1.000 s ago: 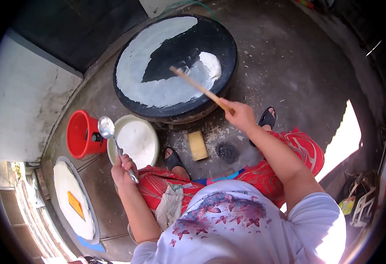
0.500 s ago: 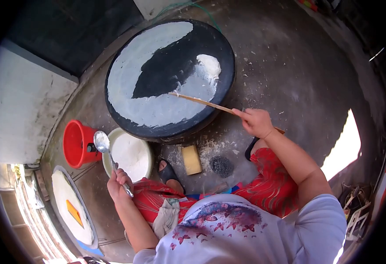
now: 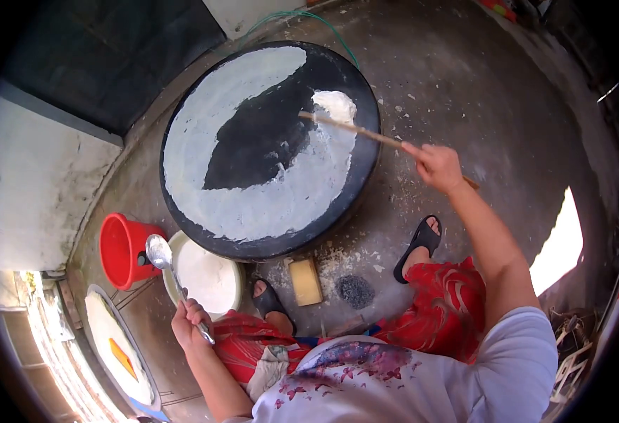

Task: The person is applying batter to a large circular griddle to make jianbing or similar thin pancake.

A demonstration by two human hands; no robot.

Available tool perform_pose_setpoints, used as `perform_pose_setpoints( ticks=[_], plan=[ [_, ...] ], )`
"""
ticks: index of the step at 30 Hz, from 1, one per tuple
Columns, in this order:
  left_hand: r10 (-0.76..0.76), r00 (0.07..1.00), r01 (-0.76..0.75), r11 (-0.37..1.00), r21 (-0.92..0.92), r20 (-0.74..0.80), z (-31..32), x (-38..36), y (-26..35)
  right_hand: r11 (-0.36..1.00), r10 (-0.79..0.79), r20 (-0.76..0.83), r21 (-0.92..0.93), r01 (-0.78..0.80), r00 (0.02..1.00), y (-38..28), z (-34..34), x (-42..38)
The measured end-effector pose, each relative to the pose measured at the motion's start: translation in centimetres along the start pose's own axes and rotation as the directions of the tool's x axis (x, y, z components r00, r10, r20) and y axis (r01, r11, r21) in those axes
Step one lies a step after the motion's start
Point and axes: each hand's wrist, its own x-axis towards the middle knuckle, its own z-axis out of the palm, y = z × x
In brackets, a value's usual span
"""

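My right hand (image 3: 440, 168) is closed around a flat wooden spreader (image 3: 376, 136). The far end of the spreader lies over the round black griddle (image 3: 256, 137), beside a thick white lump of batter (image 3: 335, 106). A thin pale layer of batter (image 3: 253, 210) curves around the griddle, with a dark bare patch in the middle. In my left hand (image 3: 191, 323) is a metal ladle (image 3: 160, 252), its bowl up and smeared white. That bowl hangs between a red bucket (image 3: 117, 250) and a tub of white batter (image 3: 214, 282).
A yellow sponge-like block (image 3: 305, 282) and a dark scouring pad (image 3: 355, 291) lie on the floor before the griddle, among pale crumbs. At lower left, a round tray holds pale flat sheets (image 3: 105, 324) with an orange piece (image 3: 122, 358) on top. A green hose (image 3: 323, 21) runs behind the griddle.
The right hand has moved the spreader away and to the right, up to the thick lump. Batter now covers more of the griddle's right side. The left hand still holds the ladle.
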Motion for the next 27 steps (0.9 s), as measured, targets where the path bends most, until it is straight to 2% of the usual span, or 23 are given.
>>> perform_pose_setpoints(
  ticks=[2,3,5,6,8,9,11,12,14,15,17,18,20,21,24,27],
  plan=[
    [0.0,1.0,0.0,1.0,-0.005,-0.016,0.1,0.2,-0.1,0.984,-0.02,-0.172,-0.177,-0.011,0.985,2.0,0.9,4.2],
    [0.004,0.999,-0.004,1.0,-0.021,-0.035,0.3,0.3,-0.3,0.985,-0.02,-0.174,-0.175,-0.011,0.984,1.5,1.4,6.0],
    [0.011,0.998,-0.013,0.999,-0.038,-0.054,0.6,0.5,-0.4,0.983,0.106,-0.197,-0.129,-0.133,0.975,-0.4,2.8,9.7],
    [0.009,0.998,-0.011,0.999,-0.04,-0.059,0.6,0.6,-0.5,0.982,0.166,-0.199,0.125,-0.143,0.966,-1.1,3.3,9.8],
    [0.007,0.998,-0.01,0.999,-0.046,-0.063,0.6,0.9,-0.5,0.964,0.095,-0.056,0.256,-0.077,0.994,-1.4,1.7,7.8],
    [-0.001,0.998,-0.002,0.999,-0.043,-0.066,0.6,0.9,-0.4,0.964,0.091,-0.063,0.255,-0.072,0.994,0.1,1.1,7.5],
    [0.0,0.998,-0.001,1.0,-0.017,-0.056,1.0,0.9,-0.8,0.996,0.087,0.043,-0.006,-0.086,0.995,3.2,0.2,6.4],
    [-0.003,0.998,0.002,1.0,-0.014,-0.057,1.0,1.0,-0.9,0.996,0.091,0.044,-0.005,-0.091,0.995,3.5,0.4,7.4],
    [-0.003,0.999,0.004,1.0,0.009,-0.033,1.3,1.1,-1.1,0.977,0.003,-0.096,-0.213,-0.023,0.995,3.6,1.4,11.1],
    [-0.001,1.0,0.001,1.0,0.01,-0.031,1.5,1.1,-1.2,0.977,0.002,-0.099,-0.211,-0.023,0.995,2.6,2.1,12.8],
    [-0.028,0.998,0.027,1.0,-0.013,-0.058,1.7,1.2,-1.5,0.981,0.17,-0.066,-0.082,-0.175,0.983,0.7,3.2,15.6],
    [-0.027,0.998,0.026,1.0,-0.015,-0.058,1.8,1.2,-1.6,0.982,0.166,-0.067,-0.082,-0.172,0.984,0.6,3.2,15.3],
    [-0.051,0.995,0.046,0.997,-0.061,-0.084,2.0,1.0,-1.7,0.984,0.025,-0.061,0.178,-0.014,0.998,1.0,2.6,12.8],
    [-0.049,0.996,0.044,0.997,-0.066,-0.079,2.1,1.1,-1.6,0.994,0.037,0.05,0.097,-0.041,0.998,2.0,1.3,11.4],
    [-0.056,0.996,0.052,0.996,-0.067,-0.073,2.1,1.1,-1.7,0.971,0.132,-0.067,-0.19,-0.142,0.989,6.8,1.1,9.9],
    [-0.024,0.999,0.023,0.999,-0.031,-0.033,2.4,1.2,-2.0,0.944,0.153,-0.108,-0.277,-0.178,0.982,6.0,3.6,14.9]
  ],
)
